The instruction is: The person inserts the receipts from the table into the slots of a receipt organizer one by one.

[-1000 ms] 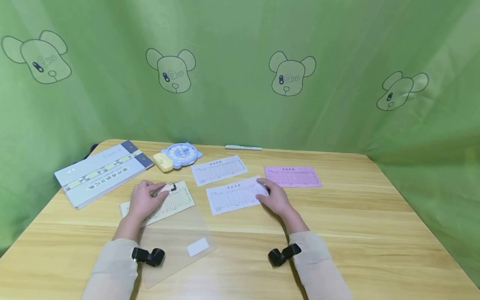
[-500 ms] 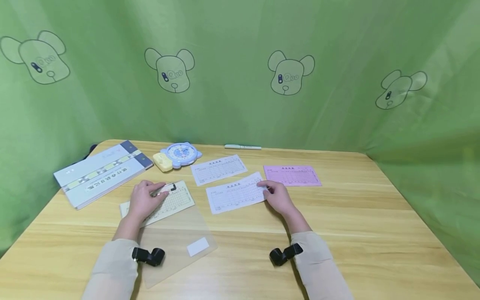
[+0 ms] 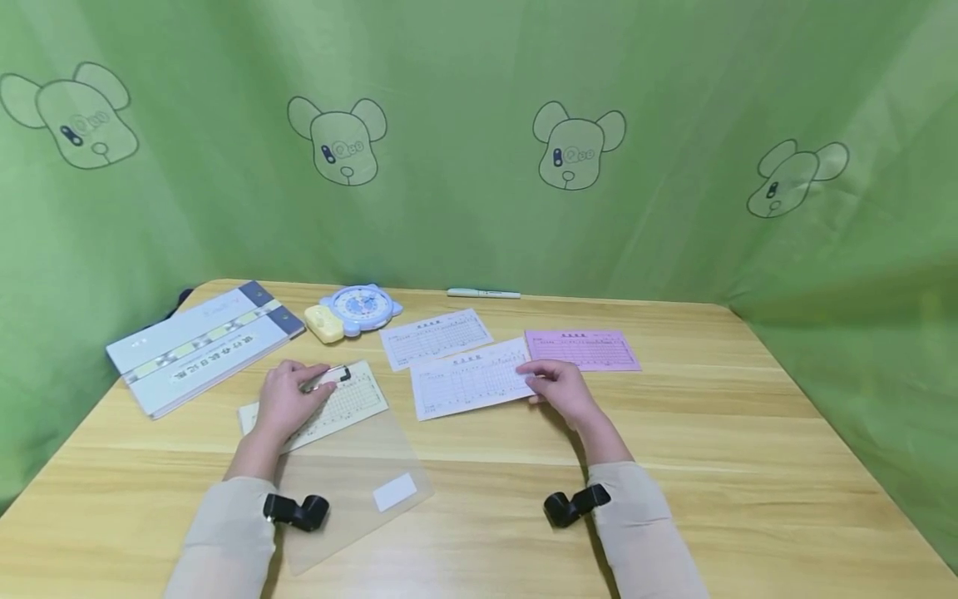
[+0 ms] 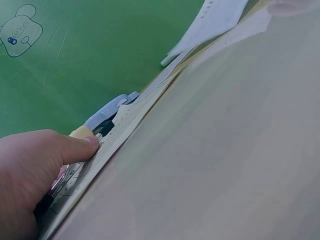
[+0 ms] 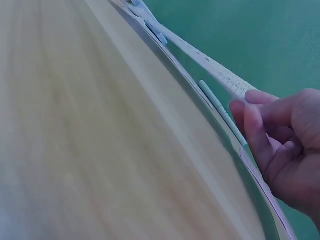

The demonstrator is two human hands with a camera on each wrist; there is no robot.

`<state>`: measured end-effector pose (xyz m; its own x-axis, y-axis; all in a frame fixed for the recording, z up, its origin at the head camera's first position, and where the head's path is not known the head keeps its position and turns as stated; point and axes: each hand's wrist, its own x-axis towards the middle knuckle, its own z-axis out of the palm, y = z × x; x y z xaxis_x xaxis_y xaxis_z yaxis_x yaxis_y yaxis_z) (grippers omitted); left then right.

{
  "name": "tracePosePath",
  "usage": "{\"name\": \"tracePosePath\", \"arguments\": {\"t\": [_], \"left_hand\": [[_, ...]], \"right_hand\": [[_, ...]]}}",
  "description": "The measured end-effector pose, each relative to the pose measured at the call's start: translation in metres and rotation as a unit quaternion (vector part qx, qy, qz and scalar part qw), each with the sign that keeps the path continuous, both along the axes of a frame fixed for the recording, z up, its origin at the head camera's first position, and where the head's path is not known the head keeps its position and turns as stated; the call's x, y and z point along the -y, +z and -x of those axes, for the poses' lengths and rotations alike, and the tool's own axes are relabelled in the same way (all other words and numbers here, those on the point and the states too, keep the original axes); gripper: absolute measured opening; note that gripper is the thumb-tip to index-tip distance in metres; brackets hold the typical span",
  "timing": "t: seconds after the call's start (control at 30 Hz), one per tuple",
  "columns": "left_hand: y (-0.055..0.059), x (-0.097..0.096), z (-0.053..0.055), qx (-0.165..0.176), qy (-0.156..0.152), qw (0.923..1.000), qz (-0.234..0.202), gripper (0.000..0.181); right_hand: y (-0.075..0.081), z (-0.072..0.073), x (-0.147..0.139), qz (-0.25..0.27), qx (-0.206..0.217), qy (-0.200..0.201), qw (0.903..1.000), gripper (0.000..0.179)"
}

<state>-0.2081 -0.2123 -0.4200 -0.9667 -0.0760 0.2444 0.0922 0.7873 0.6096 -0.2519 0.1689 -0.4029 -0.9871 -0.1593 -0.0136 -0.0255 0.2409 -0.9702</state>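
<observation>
My left hand pinches the metal clip of a translucent clipboard between thumb and fingers. A cream printed form lies at the clipboard's top, partly covered by that hand. My right hand pinches the right edge of a white printed form, thumb below and fingers above. That form is raised off the table, as the right wrist view shows with its thin sheet. Behind it lies another white form. A pink form lies just beyond my right hand.
A blue-and-white account book lies at the far left. Beside it are a pale yellow block and a blue toy clock. A capped pen rests at the wooden table's back edge, before a green curtain.
My right hand has taken the white form's edge and lifted it off the table, moving slightly right. The left hand stays on the clip.
</observation>
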Motion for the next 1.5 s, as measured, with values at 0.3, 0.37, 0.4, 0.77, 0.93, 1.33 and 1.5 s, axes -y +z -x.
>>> {"name": "tracePosePath", "arguments": {"t": [0.3, 0.37, 0.4, 0.77, 0.93, 1.33, 1.5], "left_hand": [[0.000, 0.002, -0.002, 0.003, 0.001, 1.0000, -0.004, 0.039], [0.000, 0.001, -0.002, 0.003, 0.001, 1.0000, -0.004, 0.038], [0.000, 0.001, -0.002, 0.003, 0.001, 1.0000, -0.004, 0.038], [0.000, 0.001, 0.001, 0.004, 0.001, 1.0000, -0.002, 0.039], [0.001, 0.000, 0.001, 0.004, 0.001, 1.0000, 0.002, 0.038], [0.004, -0.002, 0.000, 0.024, 0.009, 0.9997, 0.007, 0.038], [0.004, -0.003, 0.000, 0.025, 0.014, 0.9996, 0.009, 0.038]], "right_hand": [[0.009, -0.003, 0.003, 0.050, 0.041, 0.044, 0.9969, 0.036], [0.011, -0.004, 0.006, 0.059, 0.041, 0.060, 0.9956, 0.036], [0.012, -0.004, 0.007, 0.061, 0.040, 0.069, 0.9950, 0.036], [0.019, -0.007, 0.048, 0.030, 0.065, 0.139, 0.9878, 0.030], [0.017, -0.009, 0.068, 0.015, 0.075, 0.158, 0.9844, 0.027], [0.014, -0.018, 0.107, 0.008, 0.090, 0.171, 0.9811, 0.022], [0.019, -0.025, 0.121, 0.031, 0.111, 0.186, 0.9757, 0.025]]}}
